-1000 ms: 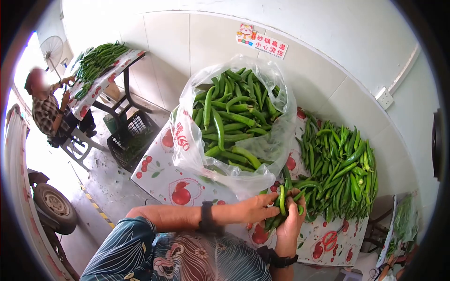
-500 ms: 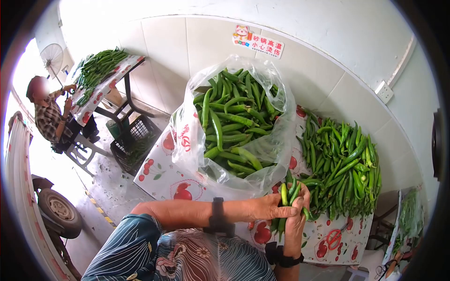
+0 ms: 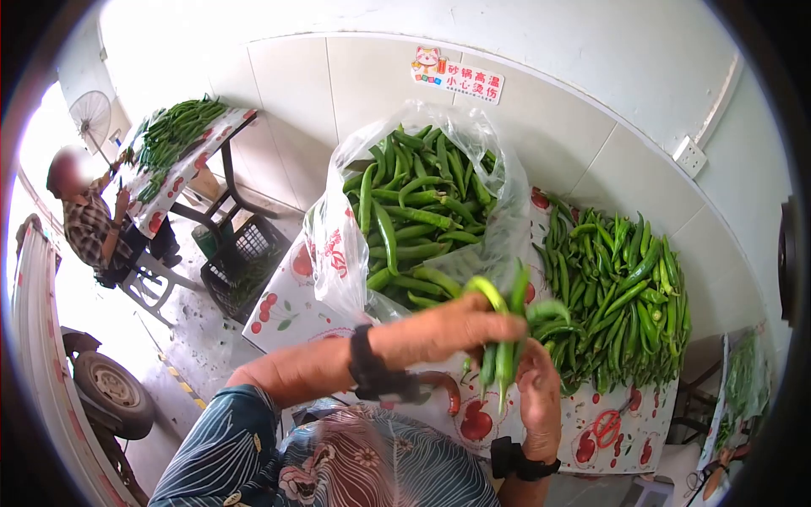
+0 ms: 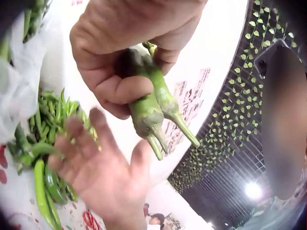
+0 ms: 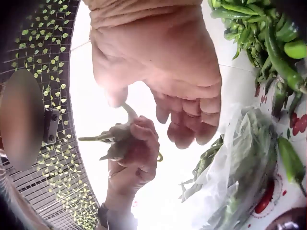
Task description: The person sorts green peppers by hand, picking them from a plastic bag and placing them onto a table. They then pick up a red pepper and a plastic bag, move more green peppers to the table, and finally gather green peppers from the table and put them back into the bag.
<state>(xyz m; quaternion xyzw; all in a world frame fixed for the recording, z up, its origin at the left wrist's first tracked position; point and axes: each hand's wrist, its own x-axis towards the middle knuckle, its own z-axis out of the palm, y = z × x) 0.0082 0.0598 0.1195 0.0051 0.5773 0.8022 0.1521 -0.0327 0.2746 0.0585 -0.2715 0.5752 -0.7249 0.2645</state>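
My left hand [image 3: 452, 329] grips a small bunch of green chili peppers [image 3: 505, 359], stem ends down, in front of the plastic bag. In the left wrist view, fingers and thumb curl round the bunch, its pale stems [image 4: 156, 139] sticking out side by side. Just right of it, my right hand [image 3: 538, 389] has let its fingers spread loosely, palm toward the bunch; the right wrist view shows nothing in that palm [image 5: 163, 62]. A clear plastic bag [image 3: 511, 211] full of green peppers [image 3: 414, 215] stands behind the hands. A large heap of peppers [image 3: 617, 296] lies to the right.
The patterned tablecloth [image 3: 477, 422] carries red-handled scissors [image 3: 605, 428] near the front right. At back left a seated person [image 3: 89, 224] works at another table [image 3: 169, 182] with green vegetables, a black crate [image 3: 245, 258] beside it. A wall rises behind my table.
Both hands held the peppers together before. Now the left hand has lifted the bunch up and slightly left, toward the bag, and the right hand has let go, its fingers opened.
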